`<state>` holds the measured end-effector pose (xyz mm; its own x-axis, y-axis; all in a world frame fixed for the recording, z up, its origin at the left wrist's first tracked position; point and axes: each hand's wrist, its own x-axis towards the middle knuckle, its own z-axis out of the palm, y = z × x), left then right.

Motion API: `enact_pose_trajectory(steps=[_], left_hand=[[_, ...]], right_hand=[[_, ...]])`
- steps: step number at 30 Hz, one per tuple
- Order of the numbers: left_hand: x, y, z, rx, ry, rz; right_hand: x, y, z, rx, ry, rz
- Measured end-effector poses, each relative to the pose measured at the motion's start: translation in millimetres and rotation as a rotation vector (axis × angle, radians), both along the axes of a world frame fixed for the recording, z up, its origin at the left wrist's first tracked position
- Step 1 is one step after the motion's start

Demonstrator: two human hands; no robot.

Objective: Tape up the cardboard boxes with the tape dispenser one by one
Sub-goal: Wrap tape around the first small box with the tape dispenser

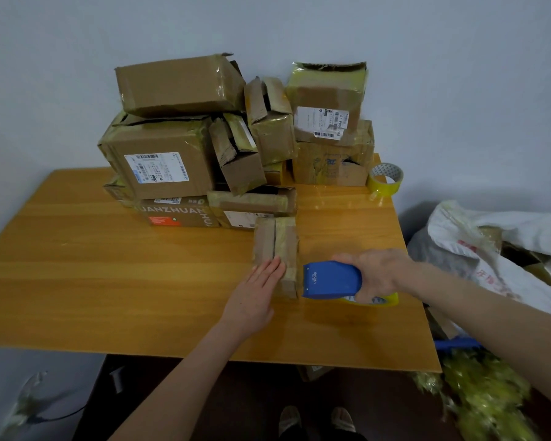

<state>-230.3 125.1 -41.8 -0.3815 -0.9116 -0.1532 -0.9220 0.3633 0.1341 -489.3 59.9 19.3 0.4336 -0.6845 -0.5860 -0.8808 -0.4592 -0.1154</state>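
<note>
- Wood-grain surface fills the middle of my view, pushed up to a pale grey wall; a dark floor shows below its near edge, with my slippers on it.
- Against the wall sits a pile of cardboard boxes, stacked unevenly. Many are wrapped in yellowish tape and several have torn or gaping flaps (what is inside them I cannot tell).
- At the far right corner a spare tape roll stands just beside the pile.
- Just in front of the pile lies one small box, with a dark seam running along its top between two flaps.
- My left hand rests on its near end, fingers straight, together and flat on the cardboard.
- My right hand grips the blue tape dispenser, fingers curled round its body. Its front edge is just beside the box's near right corner, and its yellow roll peeks out under my palm.
- Right of the surface a white sack gapes open with cardboard pieces inside; crumpled yellow tape scraps lie below it.
</note>
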Motion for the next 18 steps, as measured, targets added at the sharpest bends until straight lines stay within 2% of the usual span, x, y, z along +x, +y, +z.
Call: enact_pose_trajectory(steps=[18], left_hand=[[-3, 0, 0, 0.006, 0.027, 0.022]], right_hand=[[29, -8, 17, 0.062, 0.049, -0.051]])
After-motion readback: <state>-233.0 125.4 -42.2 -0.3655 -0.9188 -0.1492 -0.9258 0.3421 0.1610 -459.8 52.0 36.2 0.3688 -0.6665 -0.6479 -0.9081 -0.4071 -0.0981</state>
